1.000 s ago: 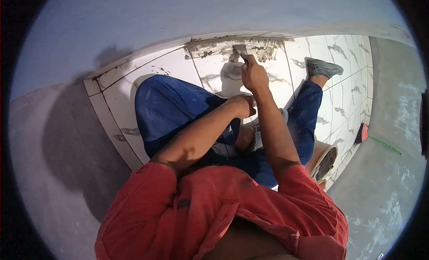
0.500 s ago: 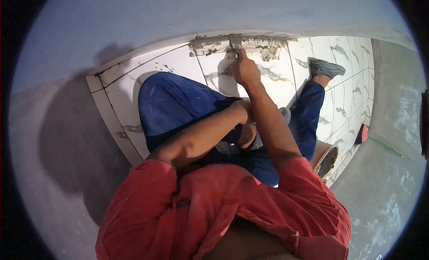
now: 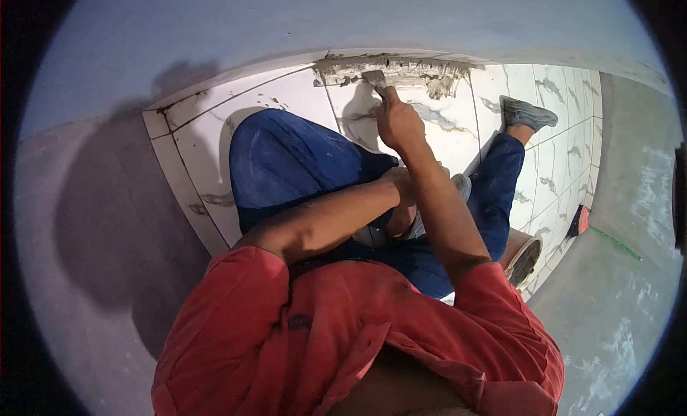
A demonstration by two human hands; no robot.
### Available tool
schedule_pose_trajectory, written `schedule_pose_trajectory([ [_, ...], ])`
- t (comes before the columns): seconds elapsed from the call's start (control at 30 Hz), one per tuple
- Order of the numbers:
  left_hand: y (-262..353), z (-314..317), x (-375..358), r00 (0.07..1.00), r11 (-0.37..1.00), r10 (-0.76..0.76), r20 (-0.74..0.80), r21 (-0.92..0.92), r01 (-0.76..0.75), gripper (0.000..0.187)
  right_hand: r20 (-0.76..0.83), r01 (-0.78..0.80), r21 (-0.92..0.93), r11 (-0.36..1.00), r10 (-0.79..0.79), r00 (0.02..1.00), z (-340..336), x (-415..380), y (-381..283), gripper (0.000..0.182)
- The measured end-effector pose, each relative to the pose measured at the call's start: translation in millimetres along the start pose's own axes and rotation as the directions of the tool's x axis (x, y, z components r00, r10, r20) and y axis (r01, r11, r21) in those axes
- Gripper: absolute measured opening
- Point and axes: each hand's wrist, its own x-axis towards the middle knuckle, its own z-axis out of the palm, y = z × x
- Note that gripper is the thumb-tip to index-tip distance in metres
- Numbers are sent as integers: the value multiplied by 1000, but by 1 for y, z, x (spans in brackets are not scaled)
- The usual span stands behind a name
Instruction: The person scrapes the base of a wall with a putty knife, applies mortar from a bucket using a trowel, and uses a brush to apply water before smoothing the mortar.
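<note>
My right hand (image 3: 401, 125) is wrapped round the handle of a small putty knife (image 3: 375, 78), its flat blade over the smeared strip of mortar (image 3: 415, 76) along the base of the wall. Beneath lie white marbled floor tiles (image 3: 358, 105) with dark joints. My left hand (image 3: 402, 186) rests low by my shin and shoe, partly behind my right forearm; its fingers are mostly hidden.
A bucket (image 3: 526, 257) stands on the tiles right of my legs. Beyond it lies a red and black brush head (image 3: 580, 221) with a green stick (image 3: 615, 242). The grey wall (image 3: 286, 22) curves across the top. My shoe (image 3: 528, 114) is at the right.
The putty knife in my right hand has drawn back slightly from the wall edge, and its blade now shows flatter and wider. The whole view has shifted a little. My left hand stays low.
</note>
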Motion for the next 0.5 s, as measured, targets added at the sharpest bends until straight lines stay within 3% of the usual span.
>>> schedule_pose_trajectory([
  [0.07,4,-3,6,946,977,113,-303,-139,-162,43,-42,10,29,1000,-9,999,1,11,-12,38],
  [0.1,10,-10,0,948,976,112,-298,-145,-161,43,-81,27,58,998,-22,996,4,12,-16,39],
  [0.17,29,-64,-26,998,999,39,57,-15,-38,88,-24,15,51,999,-14,1000,25,14,-8,39],
  [0.3,17,-39,-19,998,996,43,-42,-71,-46,85,12,-7,6,1000,7,1000,9,-4,-22,39],
  [0.43,-33,57,25,980,973,197,-25,125,-192,85,-20,1,17,1000,0,1000,14,12,-30,40],
  [0.5,-39,59,24,971,959,239,-8,162,-234,85,39,9,-16,1000,-8,999,23,14,-24,40],
])
